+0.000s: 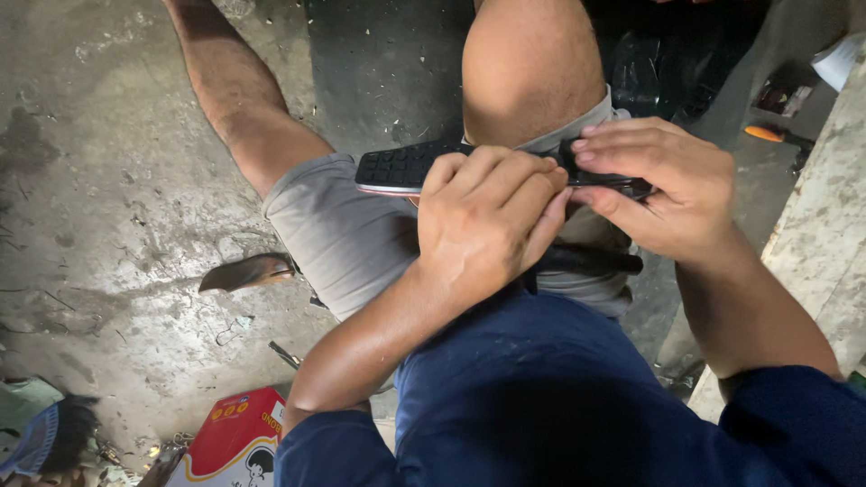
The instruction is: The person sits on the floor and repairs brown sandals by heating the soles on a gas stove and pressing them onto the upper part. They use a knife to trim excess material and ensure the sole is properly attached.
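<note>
- Black shoe sole (397,168) lies across the raised knee (528,72).
- Left hand (487,221) curls closed over its middle.
- Right hand (667,185) pinches its end.

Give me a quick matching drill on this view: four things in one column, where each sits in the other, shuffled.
Things:
1. shoe sole
2. red box
3. orange-handled tool
4. left hand

Places:
A. on the floor at the bottom left
B. on the floor at the upper right, near the slab
C. lying across the thigh, tread up
D. gripping the sole's middle from above

Pairs: 1-C, 2-A, 3-B, 4-D
</note>
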